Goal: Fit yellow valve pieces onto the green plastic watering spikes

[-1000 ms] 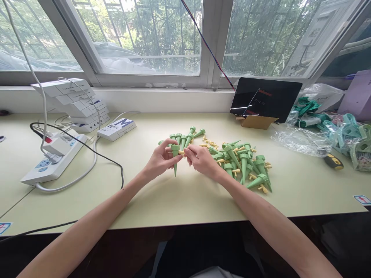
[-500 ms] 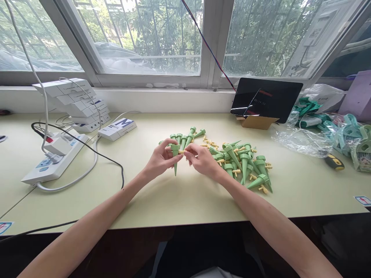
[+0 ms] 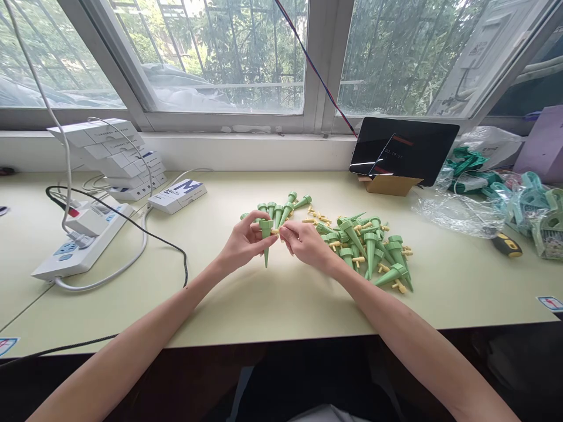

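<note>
My left hand (image 3: 243, 241) is closed on a green plant watering spike (image 3: 266, 234), its cap up and its point down above the table. A small yellow valve (image 3: 275, 231) sticks out sideways from the spike toward the right. The fingertips of my right hand (image 3: 305, 241) pinch the outer end of that valve, hiding part of it. Behind my hands lie several green spikes (image 3: 288, 208). To the right of my right hand spreads a heap of green spikes (image 3: 370, 249), many with yellow valves, and loose yellow valves (image 3: 320, 217) lie at its far side.
A power strip (image 3: 83, 237) with cables, a white box (image 3: 178, 195) and a stack of boxes (image 3: 116, 155) stand left. At the back right a tablet (image 3: 409, 149) leans on a cardboard stand (image 3: 391, 185). Clear plastic wrap (image 3: 457, 214) and a yellow-black tool (image 3: 506, 245) lie right.
My right hand's fingers have curled slightly around the valve's end. The spike and my left hand stay nearly where they were.
</note>
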A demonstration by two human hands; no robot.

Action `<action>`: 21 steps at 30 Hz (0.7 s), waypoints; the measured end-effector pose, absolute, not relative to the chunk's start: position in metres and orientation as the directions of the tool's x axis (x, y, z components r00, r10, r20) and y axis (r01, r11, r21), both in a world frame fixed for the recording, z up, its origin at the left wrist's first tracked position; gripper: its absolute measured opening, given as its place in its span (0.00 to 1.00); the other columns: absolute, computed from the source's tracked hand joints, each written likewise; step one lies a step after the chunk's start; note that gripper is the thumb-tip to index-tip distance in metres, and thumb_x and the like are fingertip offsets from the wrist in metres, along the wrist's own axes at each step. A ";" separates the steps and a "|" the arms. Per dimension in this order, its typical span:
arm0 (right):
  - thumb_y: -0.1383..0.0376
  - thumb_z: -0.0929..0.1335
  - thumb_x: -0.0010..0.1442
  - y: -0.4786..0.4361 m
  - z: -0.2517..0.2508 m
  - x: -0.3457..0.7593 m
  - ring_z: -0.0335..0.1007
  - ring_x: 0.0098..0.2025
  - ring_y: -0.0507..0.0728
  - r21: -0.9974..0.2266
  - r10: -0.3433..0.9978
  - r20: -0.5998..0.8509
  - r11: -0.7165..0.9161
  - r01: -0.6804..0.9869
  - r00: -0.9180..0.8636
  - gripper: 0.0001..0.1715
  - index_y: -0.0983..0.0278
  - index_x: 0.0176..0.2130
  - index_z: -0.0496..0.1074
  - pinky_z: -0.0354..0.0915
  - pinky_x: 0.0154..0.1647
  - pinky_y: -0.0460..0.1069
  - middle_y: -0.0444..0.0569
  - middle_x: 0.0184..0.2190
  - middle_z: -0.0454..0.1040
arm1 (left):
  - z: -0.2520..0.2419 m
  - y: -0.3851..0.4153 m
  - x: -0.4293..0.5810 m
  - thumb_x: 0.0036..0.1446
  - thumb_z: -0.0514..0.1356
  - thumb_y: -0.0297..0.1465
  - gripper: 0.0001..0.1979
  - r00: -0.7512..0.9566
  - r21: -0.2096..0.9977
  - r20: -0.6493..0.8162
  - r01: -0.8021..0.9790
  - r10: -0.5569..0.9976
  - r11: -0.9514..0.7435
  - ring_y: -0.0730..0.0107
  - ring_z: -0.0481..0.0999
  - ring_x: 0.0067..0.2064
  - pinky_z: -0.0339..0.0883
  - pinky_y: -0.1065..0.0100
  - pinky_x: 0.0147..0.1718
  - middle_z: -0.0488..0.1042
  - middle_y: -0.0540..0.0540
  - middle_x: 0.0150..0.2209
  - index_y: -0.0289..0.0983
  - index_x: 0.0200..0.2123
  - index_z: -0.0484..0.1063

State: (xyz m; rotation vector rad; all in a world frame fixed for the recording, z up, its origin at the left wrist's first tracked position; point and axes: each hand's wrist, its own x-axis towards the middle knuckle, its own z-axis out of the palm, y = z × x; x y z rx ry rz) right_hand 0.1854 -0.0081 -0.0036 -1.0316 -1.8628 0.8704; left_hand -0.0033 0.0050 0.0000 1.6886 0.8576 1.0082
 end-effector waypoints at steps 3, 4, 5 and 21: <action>0.58 0.60 0.68 -0.008 -0.005 0.185 0.62 0.21 0.50 -0.867 0.895 0.314 0.406 0.288 -0.317 0.20 0.62 0.26 0.63 0.60 0.26 0.47 0.41 0.19 0.66 | 0.000 0.005 -0.003 0.53 0.69 0.36 0.20 0.393 0.954 0.233 0.087 0.890 -0.288 0.78 0.65 0.20 0.61 0.75 0.17 0.70 0.55 0.23 0.41 0.43 0.64; 0.58 0.61 0.68 -0.007 -0.006 0.185 0.63 0.21 0.50 -0.874 0.895 0.320 0.406 0.266 -0.312 0.19 0.62 0.27 0.64 0.60 0.26 0.46 0.41 0.21 0.67 | 0.000 0.005 -0.004 0.52 0.70 0.36 0.20 0.386 0.954 0.233 0.087 0.893 -0.286 0.78 0.65 0.20 0.61 0.75 0.18 0.70 0.55 0.23 0.41 0.43 0.64; 0.57 0.62 0.68 -0.007 -0.008 0.185 0.65 0.22 0.50 -0.880 0.892 0.330 0.409 0.242 -0.307 0.17 0.62 0.30 0.65 0.61 0.26 0.46 0.42 0.23 0.69 | 0.000 0.006 -0.004 0.52 0.70 0.36 0.20 0.381 0.954 0.233 0.087 0.895 -0.285 0.78 0.65 0.20 0.61 0.75 0.18 0.69 0.55 0.23 0.42 0.43 0.64; 0.63 0.63 0.67 -0.006 -0.007 0.186 0.63 0.19 0.50 -0.883 0.896 0.312 0.396 0.251 -0.316 0.10 0.61 0.32 0.66 0.62 0.27 0.47 0.40 0.21 0.69 | -0.007 0.009 -0.006 0.54 0.69 0.36 0.19 0.400 0.948 0.234 0.110 0.886 -0.300 0.78 0.64 0.20 0.61 0.74 0.18 0.70 0.54 0.24 0.43 0.45 0.65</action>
